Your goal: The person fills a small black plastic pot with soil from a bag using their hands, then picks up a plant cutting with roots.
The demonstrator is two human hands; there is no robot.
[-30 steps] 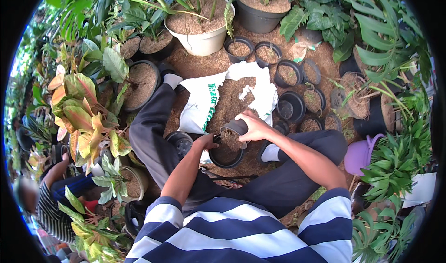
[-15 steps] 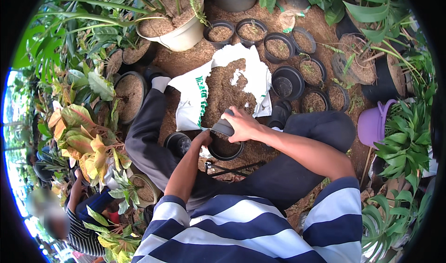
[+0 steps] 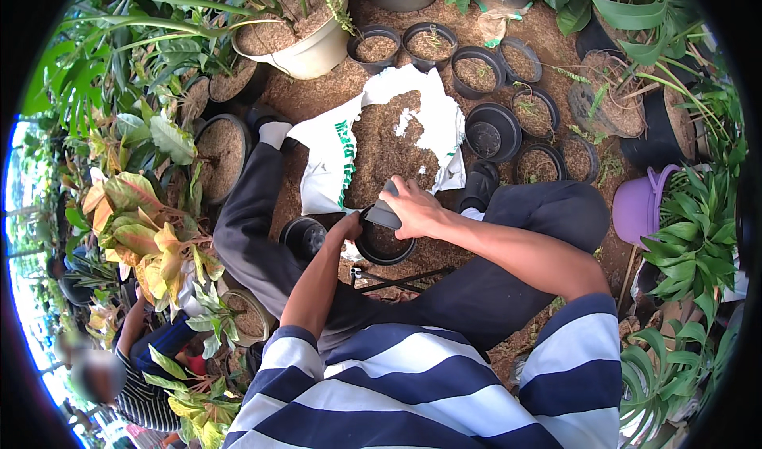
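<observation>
The right hand [image 3: 414, 208] clamps a small dark pot [image 3: 384, 213], tilted over a black nursery pot [image 3: 387, 260] at the white sack [image 3: 321, 159]'s six o'clock; the left hand [image 3: 348, 226] meets the latter pot's rim around ten o'clock, its grip unclear. Work looks partway: soil-filled pots [image 3: 477, 94] sit toward one, while an unfilled pot [image 3: 484, 141] waits at three.

At frame centre, we tilt a grey pot [image 3: 384, 211] in our right grip [image 3: 414, 211] over the black pot [image 3: 389, 254] our left grip [image 3: 347, 227] holds, below a white sack [image 3: 324, 169].
</observation>
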